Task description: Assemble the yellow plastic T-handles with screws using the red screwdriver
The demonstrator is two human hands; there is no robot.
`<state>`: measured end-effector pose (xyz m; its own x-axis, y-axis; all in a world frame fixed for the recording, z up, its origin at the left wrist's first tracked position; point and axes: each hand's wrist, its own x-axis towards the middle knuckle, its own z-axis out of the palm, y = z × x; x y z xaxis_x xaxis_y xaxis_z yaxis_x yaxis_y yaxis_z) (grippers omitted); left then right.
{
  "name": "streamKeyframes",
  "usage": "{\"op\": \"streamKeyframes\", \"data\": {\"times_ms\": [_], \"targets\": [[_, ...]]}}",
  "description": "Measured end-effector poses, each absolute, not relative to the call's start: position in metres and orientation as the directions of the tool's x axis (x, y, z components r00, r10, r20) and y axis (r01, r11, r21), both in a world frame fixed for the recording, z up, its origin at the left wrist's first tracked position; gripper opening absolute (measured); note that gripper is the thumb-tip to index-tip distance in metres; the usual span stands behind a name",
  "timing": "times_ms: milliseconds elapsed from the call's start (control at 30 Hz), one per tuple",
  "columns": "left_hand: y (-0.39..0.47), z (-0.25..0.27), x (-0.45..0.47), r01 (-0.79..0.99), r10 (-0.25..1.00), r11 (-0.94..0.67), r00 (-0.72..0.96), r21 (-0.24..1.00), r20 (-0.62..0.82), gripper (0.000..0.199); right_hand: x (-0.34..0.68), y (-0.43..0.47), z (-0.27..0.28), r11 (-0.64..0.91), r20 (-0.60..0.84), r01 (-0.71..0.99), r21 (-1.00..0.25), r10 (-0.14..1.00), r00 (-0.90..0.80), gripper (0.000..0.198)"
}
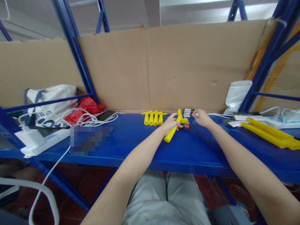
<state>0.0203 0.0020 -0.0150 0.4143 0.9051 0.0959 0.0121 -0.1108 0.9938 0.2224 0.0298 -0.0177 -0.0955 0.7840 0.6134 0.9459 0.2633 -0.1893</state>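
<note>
Head view, centre of the frame: left hand [170, 122] closed around a yellow handle [172, 130], held slanting just above the blue bench [131, 140], lower end pointing down-left. Right hand [202, 117] just right of it, fingers pinched at the small black-and-white parts [188, 112] lying in a short row against the cardboard backing [182, 65]; whether anything is actually gripped there, cannot tell. Between the two hands, a small red-tipped piece [185, 126] at the handle's upper end, touching or nearly so. Left of centre, four short yellow T-shaped pieces [154, 117] lined up side by side. Far right, long yellow bars [269, 133] lying across the bench near white cables. Far left, a phone [106, 115], a power strip [42, 140] and a white bag [50, 103]. Probably mid-assembly: handle held ready, one small part being picked from the row. Next move likely calls for a clean pinch on a single part, then lining it up with the handle's open end while keeping the handle steady.
</note>
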Motion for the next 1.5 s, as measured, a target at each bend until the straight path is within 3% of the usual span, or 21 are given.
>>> {"op": "streamKeyframes", "data": {"times_ms": [233, 933, 1167, 1500], "targets": [[-0.001, -0.013, 0.019, -0.092, 0.853, 0.024, 0.521, 0.995, 0.028, 0.066, 0.193, 0.025, -0.014, 0.501, 0.713, 0.833, -0.233, 0.671, -0.204, 0.007], [0.001, -0.014, 0.018, -0.151, 0.805, 0.045, 0.590, 0.988, 0.054, 0.066, 0.187, 0.021, -0.014, 0.571, 0.733, 0.777, -0.264, 0.642, -0.223, 0.007], [0.002, -0.013, 0.016, -0.226, 0.780, 0.045, 0.616, 0.973, 0.107, 0.065, 0.191, 0.024, -0.019, 0.551, 0.704, 0.756, -0.354, 0.689, -0.171, 0.031], [0.005, -0.014, 0.009, -0.166, 0.767, -0.013, 0.631, 0.986, 0.116, 0.068, 0.190, 0.028, -0.021, 0.450, 0.521, 0.663, -0.599, 0.847, -0.104, 0.033]]}}
